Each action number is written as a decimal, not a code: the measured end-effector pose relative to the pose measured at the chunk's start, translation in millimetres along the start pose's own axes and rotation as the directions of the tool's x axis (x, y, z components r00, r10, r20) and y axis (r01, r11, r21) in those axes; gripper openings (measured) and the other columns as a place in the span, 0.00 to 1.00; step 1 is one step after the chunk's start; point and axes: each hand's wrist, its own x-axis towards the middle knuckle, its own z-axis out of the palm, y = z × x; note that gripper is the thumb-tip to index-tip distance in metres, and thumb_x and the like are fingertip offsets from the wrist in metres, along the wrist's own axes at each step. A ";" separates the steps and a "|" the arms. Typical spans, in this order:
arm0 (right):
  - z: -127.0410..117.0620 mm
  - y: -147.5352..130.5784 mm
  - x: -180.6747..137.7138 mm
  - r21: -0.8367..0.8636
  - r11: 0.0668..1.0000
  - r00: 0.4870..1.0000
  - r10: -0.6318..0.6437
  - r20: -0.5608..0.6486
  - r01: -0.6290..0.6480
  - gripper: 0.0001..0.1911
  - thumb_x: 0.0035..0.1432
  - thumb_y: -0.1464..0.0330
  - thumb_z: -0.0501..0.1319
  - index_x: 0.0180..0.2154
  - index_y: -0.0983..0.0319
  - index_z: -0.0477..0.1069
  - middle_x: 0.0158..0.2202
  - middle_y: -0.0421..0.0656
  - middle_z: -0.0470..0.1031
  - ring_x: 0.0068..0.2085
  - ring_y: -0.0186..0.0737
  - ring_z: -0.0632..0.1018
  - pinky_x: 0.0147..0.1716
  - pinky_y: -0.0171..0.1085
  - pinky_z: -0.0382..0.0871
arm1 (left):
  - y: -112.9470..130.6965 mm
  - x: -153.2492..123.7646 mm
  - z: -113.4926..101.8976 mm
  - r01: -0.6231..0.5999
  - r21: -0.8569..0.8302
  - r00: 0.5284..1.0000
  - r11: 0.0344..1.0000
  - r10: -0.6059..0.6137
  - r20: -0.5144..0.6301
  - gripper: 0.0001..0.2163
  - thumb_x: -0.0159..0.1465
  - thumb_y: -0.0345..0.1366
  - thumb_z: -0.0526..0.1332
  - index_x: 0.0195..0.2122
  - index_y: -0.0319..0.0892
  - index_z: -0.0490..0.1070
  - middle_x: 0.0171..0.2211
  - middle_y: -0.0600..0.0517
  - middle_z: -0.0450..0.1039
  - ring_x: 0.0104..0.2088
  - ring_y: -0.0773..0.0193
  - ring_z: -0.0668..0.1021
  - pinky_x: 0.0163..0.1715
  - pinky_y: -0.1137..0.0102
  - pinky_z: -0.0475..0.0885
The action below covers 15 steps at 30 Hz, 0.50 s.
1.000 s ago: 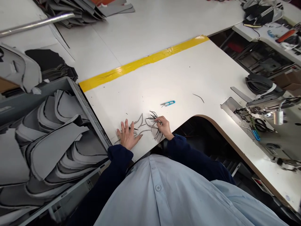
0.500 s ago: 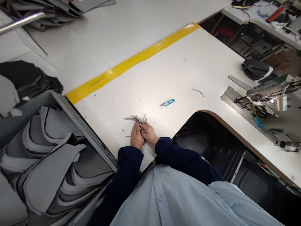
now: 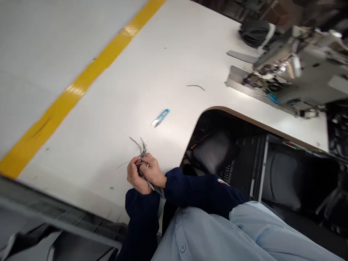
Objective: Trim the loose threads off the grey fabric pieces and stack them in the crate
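A bunch of thin grey trimmings [image 3: 144, 148] is gathered between my two hands near the front edge of the white table. My left hand [image 3: 136, 177] curls round the bunch from the left. From the right, my right hand [image 3: 152, 171] closes on the same strips, its fingers partly hidden among them. Loose ends stick out past the fingertips and below the palms. Beyond the hands lies a pair of blue-handled thread snips [image 3: 161, 118], touched by neither hand. One thin dark strip [image 3: 195, 86] rests farther off on the table.
At right stands a sewing machine [image 3: 293, 72], with a coil of dark strap [image 3: 255, 33] behind it. Yellow tape [image 3: 100, 65] crosses the white table [image 3: 130, 98]. The table's curved cut-out [image 3: 217, 108] lies right of my arms; a grey crate [image 3: 67, 221] borders the lower left.
My view has turned to the right. Both hands have drawn the scattered trimmings together into a tighter bunch and now close round it. The snips and the single strip still lie on the table.
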 end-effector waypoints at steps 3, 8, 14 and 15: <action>-54.2 -15.5 6.1 0.093 0.995 0.988 -0.010 -0.157 0.025 0.09 0.47 0.75 0.53 0.25 0.60 0.71 0.26 0.37 0.59 0.29 0.32 0.66 0.30 0.31 0.63 | 40.1 -20.2 47.0 0.018 -0.110 0.999 0.994 -0.013 0.047 0.08 0.59 0.34 0.54 0.35 0.38 0.71 0.34 0.46 0.73 0.38 0.59 0.76 0.42 0.65 0.73; -181.0 -17.8 28.0 0.218 0.972 0.855 0.036 -0.518 0.091 0.10 0.46 0.74 0.54 0.26 0.59 0.73 0.26 0.37 0.61 0.29 0.32 0.67 0.30 0.32 0.64 | 80.6 -69.4 161.2 -0.013 -0.167 0.919 0.986 0.077 0.386 0.09 0.59 0.35 0.57 0.36 0.38 0.73 0.36 0.48 0.74 0.41 0.60 0.76 0.45 0.67 0.70; -347.4 34.1 45.4 0.402 0.902 0.609 0.232 -0.759 0.157 0.07 0.44 0.70 0.55 0.26 0.61 0.72 0.29 0.39 0.67 0.32 0.34 0.69 0.33 0.32 0.64 | 68.0 -143.8 317.4 -0.102 -0.086 0.611 0.991 0.131 0.781 0.14 0.62 0.39 0.52 0.41 0.38 0.72 0.42 0.46 0.74 0.45 0.57 0.75 0.49 0.65 0.68; -371.7 50.4 48.0 0.430 0.890 0.576 0.273 -0.771 0.153 0.07 0.44 0.70 0.55 0.26 0.62 0.71 0.29 0.39 0.68 0.32 0.34 0.69 0.33 0.32 0.64 | 58.8 -156.9 343.5 -0.116 -0.061 0.557 0.991 0.116 0.822 0.14 0.62 0.39 0.51 0.42 0.38 0.71 0.43 0.45 0.73 0.45 0.58 0.75 0.49 0.66 0.68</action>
